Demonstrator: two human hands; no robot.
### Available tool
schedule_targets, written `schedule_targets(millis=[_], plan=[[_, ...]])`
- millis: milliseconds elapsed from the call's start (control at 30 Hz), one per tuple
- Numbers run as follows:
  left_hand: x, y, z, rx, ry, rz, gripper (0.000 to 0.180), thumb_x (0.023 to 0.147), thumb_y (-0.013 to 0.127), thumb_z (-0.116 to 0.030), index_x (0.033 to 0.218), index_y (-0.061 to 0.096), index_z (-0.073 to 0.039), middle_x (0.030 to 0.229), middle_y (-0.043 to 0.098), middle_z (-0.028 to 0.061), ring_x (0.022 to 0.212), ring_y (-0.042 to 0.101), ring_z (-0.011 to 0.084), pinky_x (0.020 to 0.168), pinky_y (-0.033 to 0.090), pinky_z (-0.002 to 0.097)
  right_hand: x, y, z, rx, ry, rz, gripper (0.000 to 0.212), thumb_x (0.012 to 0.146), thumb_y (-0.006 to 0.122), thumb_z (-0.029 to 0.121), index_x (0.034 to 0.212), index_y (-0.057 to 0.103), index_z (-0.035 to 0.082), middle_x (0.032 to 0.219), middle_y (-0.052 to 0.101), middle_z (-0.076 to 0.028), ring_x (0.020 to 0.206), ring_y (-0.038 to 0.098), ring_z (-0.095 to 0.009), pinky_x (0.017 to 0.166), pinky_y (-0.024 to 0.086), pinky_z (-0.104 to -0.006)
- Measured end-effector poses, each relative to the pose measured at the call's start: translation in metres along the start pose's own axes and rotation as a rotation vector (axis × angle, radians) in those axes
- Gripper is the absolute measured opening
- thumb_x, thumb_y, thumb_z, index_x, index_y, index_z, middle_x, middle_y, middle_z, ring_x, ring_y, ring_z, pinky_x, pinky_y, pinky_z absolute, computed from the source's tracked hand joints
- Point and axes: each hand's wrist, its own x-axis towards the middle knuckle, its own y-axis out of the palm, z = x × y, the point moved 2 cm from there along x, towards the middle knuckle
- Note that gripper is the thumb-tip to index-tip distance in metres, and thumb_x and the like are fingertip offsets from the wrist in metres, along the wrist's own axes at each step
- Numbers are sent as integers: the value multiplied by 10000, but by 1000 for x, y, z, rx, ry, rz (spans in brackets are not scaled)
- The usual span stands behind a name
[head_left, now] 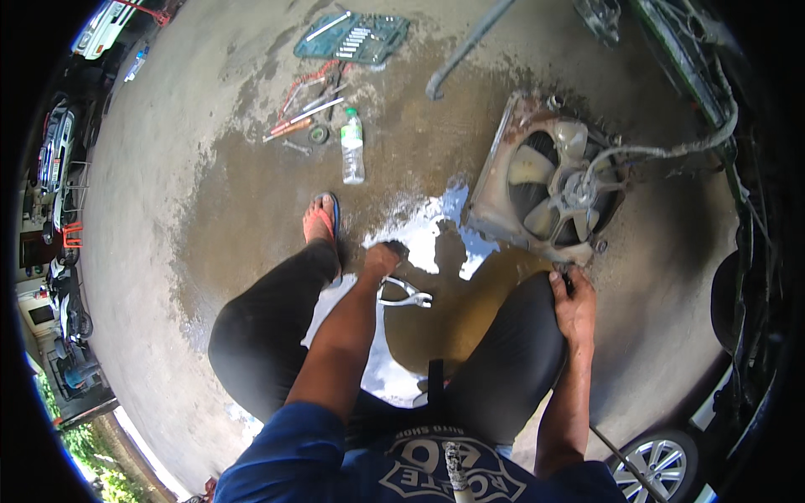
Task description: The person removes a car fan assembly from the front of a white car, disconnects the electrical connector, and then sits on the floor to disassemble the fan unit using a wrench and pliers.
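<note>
My left hand point(383, 258) is low over the wet floor between my knees, fingers closed around something dark whose kind I cannot make out. Just below it, a pair of silver pliers point(411, 295) lies in the puddle, jaws pointing right. My right hand point(574, 303) is beside my right knee, its fingers curled at a small dark piece by the near edge of the radiator; what they grip is hidden. The dirty radiator point(496, 189) lies on the floor ahead to the right, its pale-bladed fan point(577, 183) facing up.
A green-capped plastic bottle point(353, 151) stands or lies ahead, near scattered hand tools point(306, 117) and an open teal socket set case point(352, 40). A metal bar point(465, 52) reaches in from the top. A vehicle's wheel point(658, 465) is at lower right; a hose point(671, 151) crosses the fan.
</note>
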Motion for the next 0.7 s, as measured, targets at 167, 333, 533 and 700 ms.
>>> schedule_targets(millis=[167,333,533,700], plan=[[-18,-20,-35,134,138,104,380,956,473,-254,1165,745,-90,1256,714,134,1235,635,300,1062,491,395,5,3,3,20,-8,12,327,961,652,243,1137,688,-30,1142,668,-280,1117,612,-462,993,470,-464],[-9,-46,-46,223,243,100,413,981,470,-340,1142,748,-80,1270,700,165,1220,638,320,1054,493,399,1,-1,18,-24,-75,-18,288,936,679,194,1125,696,-24,1083,678,-249,1077,624,-436,977,476,-459],[20,-64,-53,371,244,-58,400,975,460,-263,1073,778,-40,1195,720,221,1157,665,352,1007,511,422,5,3,44,-8,-257,85,260,924,697,176,1115,707,0,1055,683,-192,1008,638,-413,916,504,-453],[121,-222,-27,527,147,-129,343,949,516,-259,967,742,-2,1104,715,247,1031,695,381,888,548,465,-43,-7,59,-271,-311,197,350,893,710,182,1205,672,30,1160,643,-173,1137,594,-404,1018,453,-472]])
